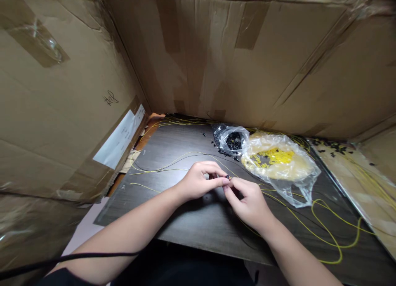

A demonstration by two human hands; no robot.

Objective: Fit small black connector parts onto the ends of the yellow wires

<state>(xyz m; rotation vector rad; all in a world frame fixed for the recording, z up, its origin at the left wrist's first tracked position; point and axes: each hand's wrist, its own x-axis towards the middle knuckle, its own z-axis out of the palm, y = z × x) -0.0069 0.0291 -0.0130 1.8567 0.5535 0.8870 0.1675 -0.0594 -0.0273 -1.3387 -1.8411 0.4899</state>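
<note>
My left hand [201, 179] pinches a small black plastic part [227, 177] between thumb and index finger, above the middle of the dark table. Close against it, my right hand [247, 198] is closed, its thumb and fingertips meeting the left fingertips. What the right fingers grip is hidden. Thin yellow cables [289, 210] run out from behind the right hand and loop over the table on the right. Another yellow cable [145, 187] lies left of the hands, passing under the left forearm.
Beyond my hands, a clear plastic bag [230, 133] contains black parts [234, 142], with some scattered beside it. A larger clear bag [305, 191] holds yellow pieces [280, 156]. Cardboard walls [198, 63] enclose the dark tabletop [185, 143]. More black parts [332, 145] lie on a board at right.
</note>
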